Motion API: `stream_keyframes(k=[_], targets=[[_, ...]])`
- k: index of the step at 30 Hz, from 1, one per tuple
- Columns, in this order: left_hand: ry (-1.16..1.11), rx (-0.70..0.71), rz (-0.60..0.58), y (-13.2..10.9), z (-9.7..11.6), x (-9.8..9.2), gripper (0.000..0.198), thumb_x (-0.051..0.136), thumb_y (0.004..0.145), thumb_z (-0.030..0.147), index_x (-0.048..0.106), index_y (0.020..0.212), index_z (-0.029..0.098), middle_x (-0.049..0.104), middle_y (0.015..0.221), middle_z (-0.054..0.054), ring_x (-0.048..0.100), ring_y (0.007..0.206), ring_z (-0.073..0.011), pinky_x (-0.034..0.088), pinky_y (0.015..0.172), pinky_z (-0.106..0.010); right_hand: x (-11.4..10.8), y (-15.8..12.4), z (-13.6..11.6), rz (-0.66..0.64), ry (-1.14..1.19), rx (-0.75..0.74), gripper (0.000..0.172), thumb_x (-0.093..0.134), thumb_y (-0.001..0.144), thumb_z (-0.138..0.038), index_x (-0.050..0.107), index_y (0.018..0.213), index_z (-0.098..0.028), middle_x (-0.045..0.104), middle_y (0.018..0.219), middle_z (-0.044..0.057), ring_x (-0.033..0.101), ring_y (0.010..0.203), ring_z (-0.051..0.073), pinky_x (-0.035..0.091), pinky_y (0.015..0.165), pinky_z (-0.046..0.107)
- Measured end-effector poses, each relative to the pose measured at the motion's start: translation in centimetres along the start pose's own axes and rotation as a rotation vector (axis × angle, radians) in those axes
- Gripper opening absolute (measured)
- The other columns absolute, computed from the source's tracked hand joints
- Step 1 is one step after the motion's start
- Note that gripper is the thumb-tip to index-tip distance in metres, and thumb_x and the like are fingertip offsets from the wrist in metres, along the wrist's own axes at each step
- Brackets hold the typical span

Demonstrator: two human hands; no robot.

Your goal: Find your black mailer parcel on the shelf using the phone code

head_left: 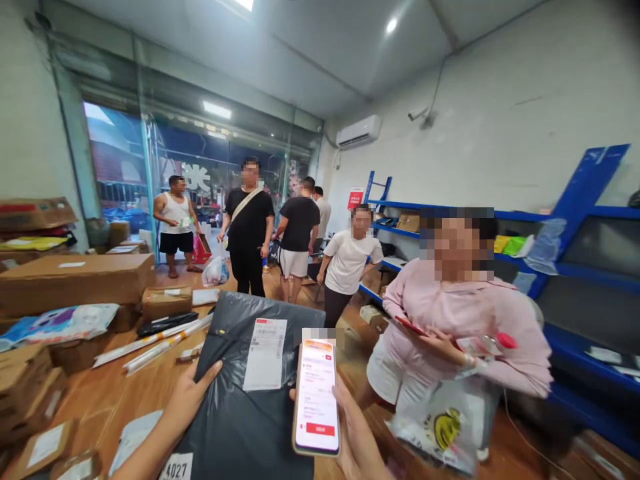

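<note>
A large flat parcel in black plastic is tilted up in front of me. It bears a white shipping label and, at its lower left corner, a sticker reading 4027. My left hand grips the parcel's left edge, with the thumb on the front and the other fingers hidden behind. Closed around a smartphone, my right hand holds it upright over the parcel's right side. The lit screen faces me and shows lines of text above a red button.
Cardboard boxes and long wrapped tubes lie on the left. Close on the right stands a person in a pink shirt with a plastic bag. Several people stand farther back near the glass front. Blue shelves line the right wall.
</note>
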State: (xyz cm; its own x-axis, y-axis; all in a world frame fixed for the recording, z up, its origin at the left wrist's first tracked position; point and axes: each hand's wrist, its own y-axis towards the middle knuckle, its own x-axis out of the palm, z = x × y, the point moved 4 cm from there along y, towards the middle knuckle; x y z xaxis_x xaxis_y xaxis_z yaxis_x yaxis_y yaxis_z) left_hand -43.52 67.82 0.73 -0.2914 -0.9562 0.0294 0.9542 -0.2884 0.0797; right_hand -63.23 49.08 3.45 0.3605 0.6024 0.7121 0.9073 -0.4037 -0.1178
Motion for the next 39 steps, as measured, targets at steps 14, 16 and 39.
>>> stream_keyframes(k=[14, 16, 39], targets=[[-0.217, -0.224, 0.271, 2.6, -0.5, 13.4, 0.086, 0.079, 0.034, 0.058, 0.058, 0.106, 0.017, 0.072, 0.091, -0.005, 0.067, 0.078, -0.0263, 0.056, 0.062, -0.029, -7.5, 10.1, -12.1, -0.363, -0.260, 0.114, 0.084, 0.078, 0.048, -0.020, 0.039, 0.122, -0.017, 0.067, 0.108, 0.016, 0.065, 0.093, 0.026, 0.049, 0.072, 0.034], [-0.206, -0.240, 0.324, 2.6, -0.3, 14.1, 0.087, 0.079, 0.031, 0.059, 0.059, 0.104, 0.017, 0.072, 0.091, -0.005, 0.067, 0.076, -0.0263, 0.056, 0.062, -0.030, -8.0, 11.0, -12.7, -0.376, -0.269, 0.135, 0.082, 0.078, 0.048, -0.020, 0.040, 0.121, -0.016, 0.068, 0.107, 0.016, 0.065, 0.089, 0.024, 0.049, 0.070, 0.033], [-0.377, -0.355, 0.444, 8.8, 1.1, 16.1, 0.077, 0.087, 0.018, 0.042, 0.061, 0.087, 0.022, 0.069, 0.061, 0.002, 0.063, 0.051, -0.0220, 0.053, 0.043, -0.026, -8.2, 18.8, -12.3, -0.445, -0.294, 0.155, 0.089, 0.081, 0.047, -0.034, 0.035, 0.121, -0.018, 0.064, 0.114, 0.018, 0.063, 0.098, 0.027, 0.047, 0.077, 0.038]])
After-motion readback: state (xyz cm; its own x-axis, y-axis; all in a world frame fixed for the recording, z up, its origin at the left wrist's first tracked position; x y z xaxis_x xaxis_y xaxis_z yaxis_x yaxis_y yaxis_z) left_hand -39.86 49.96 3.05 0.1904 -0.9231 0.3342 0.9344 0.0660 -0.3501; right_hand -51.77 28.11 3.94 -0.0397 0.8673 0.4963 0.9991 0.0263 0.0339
